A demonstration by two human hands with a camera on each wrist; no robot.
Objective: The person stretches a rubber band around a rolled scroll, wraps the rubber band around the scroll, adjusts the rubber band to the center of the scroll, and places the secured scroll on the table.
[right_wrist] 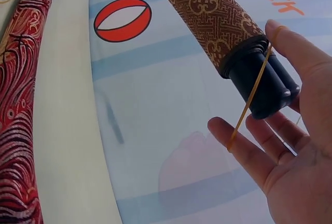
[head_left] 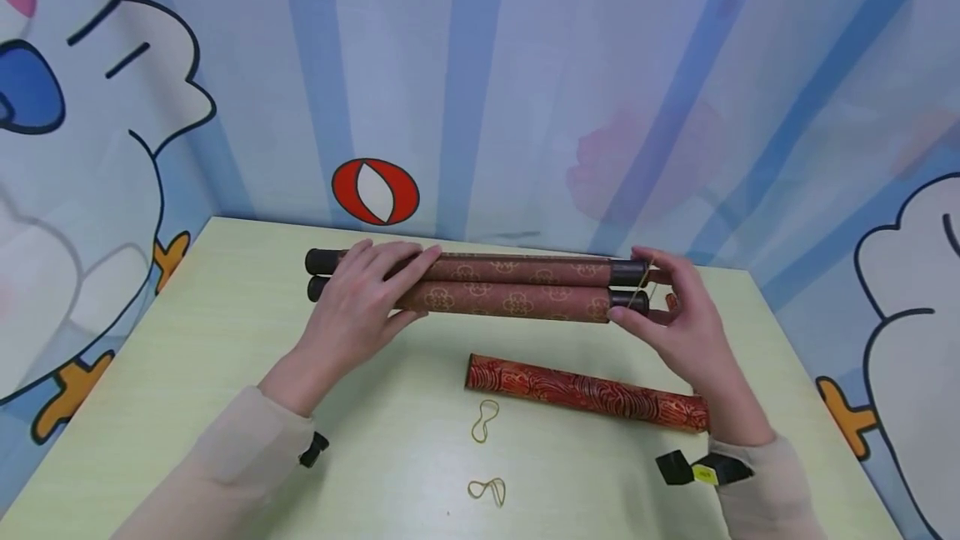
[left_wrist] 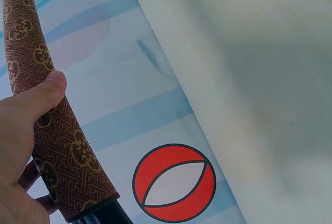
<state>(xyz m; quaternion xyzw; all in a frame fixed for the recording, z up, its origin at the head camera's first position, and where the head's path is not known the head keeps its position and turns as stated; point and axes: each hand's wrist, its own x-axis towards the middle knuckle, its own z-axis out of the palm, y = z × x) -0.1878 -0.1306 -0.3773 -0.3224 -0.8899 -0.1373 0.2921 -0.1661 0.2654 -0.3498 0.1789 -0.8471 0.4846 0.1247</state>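
Observation:
Two brown patterned scrolls [head_left: 517, 290] with black end knobs lie side by side, lifted over the table's back part. The left hand [head_left: 367, 294] grips them near their left ends; in the left wrist view its thumb lies across the patterned scroll [left_wrist: 72, 146]. At the right ends is the right hand [head_left: 686, 319], with a yellow rubber band [right_wrist: 250, 97] stretched between its thumb and a finger, across the black knobs [right_wrist: 262, 81]. The band's far side is partly hidden. Other fingers of the right hand are beneath the knobs.
A red patterned roll [head_left: 585, 392] lies on the pale table [head_left: 360, 473], nearer the person, its right end beside the right forearm. Two loose rubber bands, one [head_left: 485, 421] above the other [head_left: 487, 490], lie left of centre. A printed curtain [head_left: 480, 90] stands behind the table.

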